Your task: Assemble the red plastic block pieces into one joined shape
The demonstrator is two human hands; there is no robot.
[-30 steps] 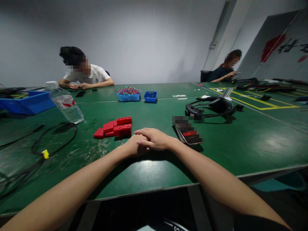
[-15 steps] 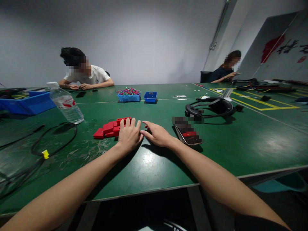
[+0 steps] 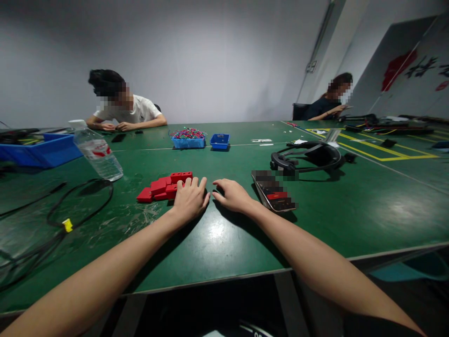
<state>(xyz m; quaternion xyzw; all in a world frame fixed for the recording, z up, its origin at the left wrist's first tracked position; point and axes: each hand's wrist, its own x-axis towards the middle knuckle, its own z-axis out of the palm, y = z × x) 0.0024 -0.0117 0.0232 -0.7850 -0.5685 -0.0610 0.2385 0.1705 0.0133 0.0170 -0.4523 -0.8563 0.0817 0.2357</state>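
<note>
Several red blocks (image 3: 159, 186) lie in a loose cluster on the green table (image 3: 224, 252), left of centre. My left hand (image 3: 189, 199) rests at the cluster's right end, palm down with its fingers spread. It covers part of the nearest blocks; whether it touches them I cannot tell. A little to its right, my right hand (image 3: 231, 194) lies at the table with thumb and fingers apart and nothing between them. A phone (image 3: 271, 191) with a lit screen is just right of that hand.
On the left stand a tilted water bottle (image 3: 98, 152), a black cable (image 3: 111, 187) and a large blue bin (image 3: 45, 152). Farther back are a blue tray of colourful small pieces (image 3: 189, 142) and a small blue tray (image 3: 220, 142). A black headset (image 3: 307, 159) lies right; two people sit across.
My right hand has shifted slightly right, widening the gap between my hands. The left hand has slid a little down from the top red block, uncovering more of it.
</note>
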